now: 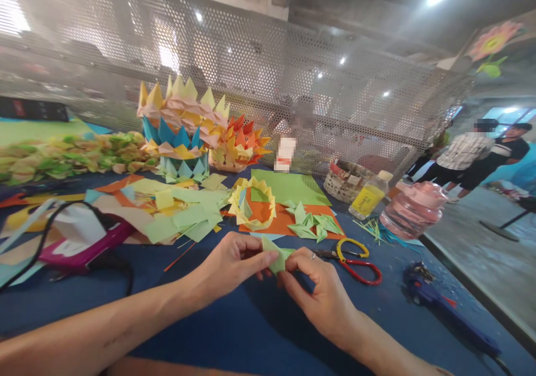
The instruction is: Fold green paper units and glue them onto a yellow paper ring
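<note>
A small piece of pale green folded paper is held up between both hands, just above the blue table. My left hand pinches its left side between thumb and fingers. On the right edge, my right hand grips the same paper, its fingertips closed; a ring shows on one finger. Just beyond the hands lie several folded green paper pieces on orange sheets. A ring of folded yellow paper points stands to their left. Scissors with yellow and red handles rest right of my right hand.
A blue glue gun lies at the right, near a pink bottle, a yellow-labelled bottle and a basket. Paper scraps and a magenta device with a cord cover the left. Folded paper crowns stand behind.
</note>
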Motion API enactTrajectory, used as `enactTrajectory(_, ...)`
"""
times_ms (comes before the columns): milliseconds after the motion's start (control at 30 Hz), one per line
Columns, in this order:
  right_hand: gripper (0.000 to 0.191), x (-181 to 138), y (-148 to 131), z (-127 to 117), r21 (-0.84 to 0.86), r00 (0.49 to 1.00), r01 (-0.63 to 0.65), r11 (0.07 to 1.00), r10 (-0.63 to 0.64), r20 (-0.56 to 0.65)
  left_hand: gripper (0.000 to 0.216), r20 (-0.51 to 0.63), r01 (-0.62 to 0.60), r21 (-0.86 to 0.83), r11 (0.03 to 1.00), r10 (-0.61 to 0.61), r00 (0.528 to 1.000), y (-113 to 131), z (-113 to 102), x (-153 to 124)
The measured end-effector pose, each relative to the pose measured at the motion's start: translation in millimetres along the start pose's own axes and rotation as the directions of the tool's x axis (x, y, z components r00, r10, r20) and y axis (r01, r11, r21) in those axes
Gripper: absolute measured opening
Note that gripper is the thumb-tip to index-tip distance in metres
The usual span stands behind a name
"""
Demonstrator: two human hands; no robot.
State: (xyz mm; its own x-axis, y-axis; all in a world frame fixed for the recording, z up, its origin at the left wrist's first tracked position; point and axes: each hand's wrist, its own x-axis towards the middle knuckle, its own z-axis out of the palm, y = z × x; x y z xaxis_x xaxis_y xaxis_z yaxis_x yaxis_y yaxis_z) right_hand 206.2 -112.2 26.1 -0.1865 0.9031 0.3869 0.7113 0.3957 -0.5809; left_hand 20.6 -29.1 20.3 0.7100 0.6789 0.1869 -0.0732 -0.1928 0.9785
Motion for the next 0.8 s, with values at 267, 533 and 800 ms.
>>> enactTrajectory(267,0.013,0.4,0.0,1.2,-0.140,0.999,0.047,0.989,-0.046,0.007,0.031,0.022,0.059,-0.116,0.992,-0.057,0.998,3.3,-3.1,1.5)
enactTrajectory(533,0.009,-19.3,-13.3,-6.7,-0.305,0.993,0.105,0.947,-0.115,-0.015,0.034,0.031,0.159,-0.199,0.967,-0.156,0.987,1.4,-10.0,2.8)
enactTrajectory(800,0.018,-94.9,30.8,-105.1,-0.662,0.932,-0.219,0.717,-0.047,-0.360,0.027,0.002,0.211,-0.240,0.948,-0.217,0.976,0.3,-18.5,5.5)
